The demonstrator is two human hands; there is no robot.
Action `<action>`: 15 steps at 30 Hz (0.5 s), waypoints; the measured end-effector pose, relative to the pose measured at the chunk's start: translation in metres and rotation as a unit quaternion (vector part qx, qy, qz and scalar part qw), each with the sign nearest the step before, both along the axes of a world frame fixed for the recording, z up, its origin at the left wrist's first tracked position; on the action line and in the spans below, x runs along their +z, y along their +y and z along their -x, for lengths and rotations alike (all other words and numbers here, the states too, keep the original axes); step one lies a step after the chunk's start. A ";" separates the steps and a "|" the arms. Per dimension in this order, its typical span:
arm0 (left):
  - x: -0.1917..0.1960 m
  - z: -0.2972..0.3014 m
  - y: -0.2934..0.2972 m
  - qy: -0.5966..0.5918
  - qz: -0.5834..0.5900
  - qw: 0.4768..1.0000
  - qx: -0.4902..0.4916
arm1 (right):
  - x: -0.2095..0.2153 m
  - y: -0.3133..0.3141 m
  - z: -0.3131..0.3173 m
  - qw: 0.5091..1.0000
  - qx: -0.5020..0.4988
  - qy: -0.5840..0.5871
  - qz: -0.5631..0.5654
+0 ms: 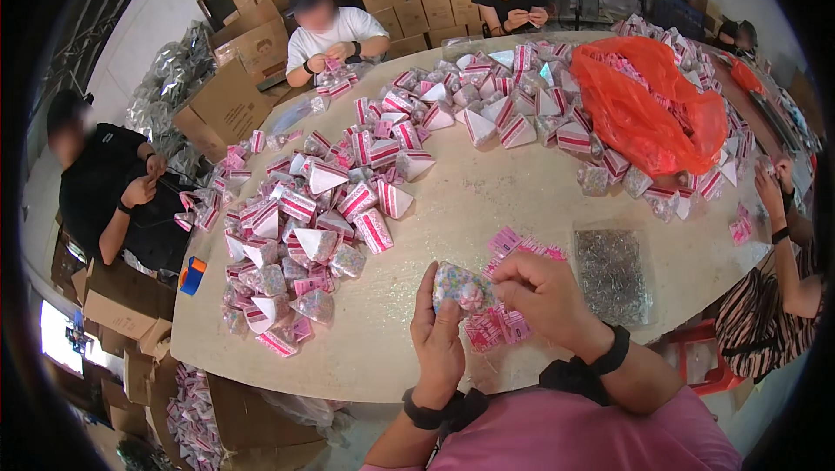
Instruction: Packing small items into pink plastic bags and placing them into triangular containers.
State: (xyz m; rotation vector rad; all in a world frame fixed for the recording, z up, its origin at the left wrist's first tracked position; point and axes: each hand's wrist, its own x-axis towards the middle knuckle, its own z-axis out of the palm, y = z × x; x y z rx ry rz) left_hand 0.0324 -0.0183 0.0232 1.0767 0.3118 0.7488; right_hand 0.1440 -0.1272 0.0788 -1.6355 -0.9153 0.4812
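Note:
My left hand (437, 336) grips a small clear packet (454, 283) of pale multicoloured beads, with a pink piece showing at its right end. The thumb lies across its front. My right hand (550, 299) pinches at the packet's right edge; the fingertips partly hide what is there. Beneath and beside my hands lie loose pink printed cards (494, 330), some spread behind the packet. Just right of my right hand sits a flat clear bag (611, 275) of many small shiny pieces.
Piles of filled packets with pink-and-white cards (322, 184) cover the table's left and far side. A red plastic bag (652, 106) stands at the far right. An orange-and-blue tape dispenser (192, 276) is at the left edge. Several co-workers sit around the table; cardboard boxes (224, 110) stand behind.

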 end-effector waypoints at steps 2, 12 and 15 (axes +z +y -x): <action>-0.002 -0.001 0.000 -0.002 0.012 1.000 0.002 | 0.001 -0.002 0.001 0.999 0.038 -0.005 0.004; -0.003 0.000 0.000 0.024 -0.011 0.999 -0.019 | 0.004 0.001 -0.014 0.999 0.038 -0.009 0.018; 0.000 -0.001 -0.003 0.005 0.026 0.999 -0.024 | 0.004 -0.002 -0.011 0.998 0.065 0.007 -0.008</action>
